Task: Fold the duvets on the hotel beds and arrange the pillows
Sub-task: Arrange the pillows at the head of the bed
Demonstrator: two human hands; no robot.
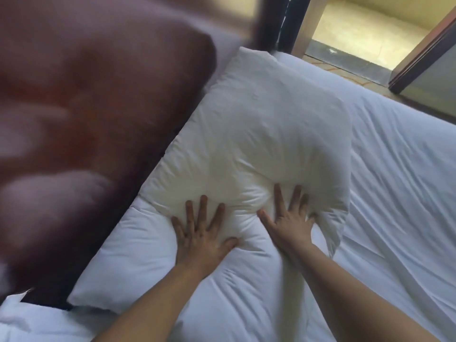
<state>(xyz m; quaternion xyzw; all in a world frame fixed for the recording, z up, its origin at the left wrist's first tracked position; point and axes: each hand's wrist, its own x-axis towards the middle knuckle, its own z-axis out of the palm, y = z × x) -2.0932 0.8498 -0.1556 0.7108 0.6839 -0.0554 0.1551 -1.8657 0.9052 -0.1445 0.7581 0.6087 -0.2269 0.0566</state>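
A cream-white pillow (266,124) lies along the head of the bed, against the brown padded headboard (81,114). Its near end rests on a second white pillow (128,262) that lies lower and closer to me. My left hand (199,230) presses flat with fingers spread on the near edge of the upper pillow. My right hand (288,215) presses beside it, fingers spread, and dents the pillow. Both hands lie flat and grip nothing. The white duvet (399,193) covers the bed to the right, with wrinkles.
A dark wooden post (276,18) stands behind the pillow's far corner. Beyond the bed's far edge are a yellowish floor (345,28) and a brown-framed door (429,53). More white bedding (32,319) shows at the bottom left.
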